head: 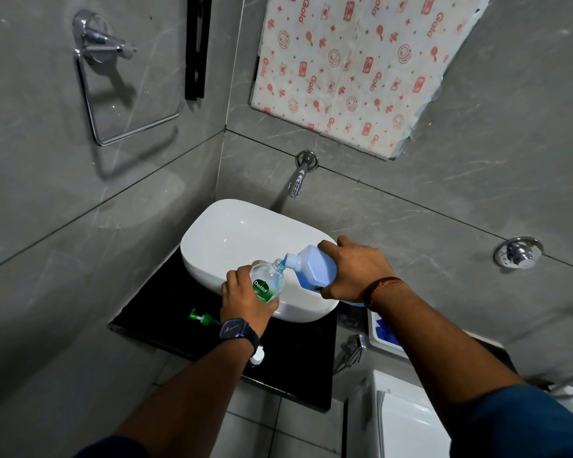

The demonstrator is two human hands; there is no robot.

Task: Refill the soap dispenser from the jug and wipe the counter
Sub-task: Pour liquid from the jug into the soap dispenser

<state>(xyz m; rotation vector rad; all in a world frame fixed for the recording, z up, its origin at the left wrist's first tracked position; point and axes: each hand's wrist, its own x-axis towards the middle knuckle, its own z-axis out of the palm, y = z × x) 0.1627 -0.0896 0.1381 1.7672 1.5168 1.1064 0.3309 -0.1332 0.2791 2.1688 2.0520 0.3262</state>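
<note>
Over the near rim of the glossy white oval ceramic basin (232,233), the left hand (245,300) wraps its fingers round a clear plastic soap dispenser bottle with a green label (268,281), uncapped and tilted. The right hand (358,269) clasps a translucent, angular jug of blue liquid (313,266), tipped so its spout meets the bottle's mouth; blue liquid shows in the neck. The green pump head (200,317) and a white round cap (257,356) lie on the shiny black counter (166,322), near left of the basin.
</note>
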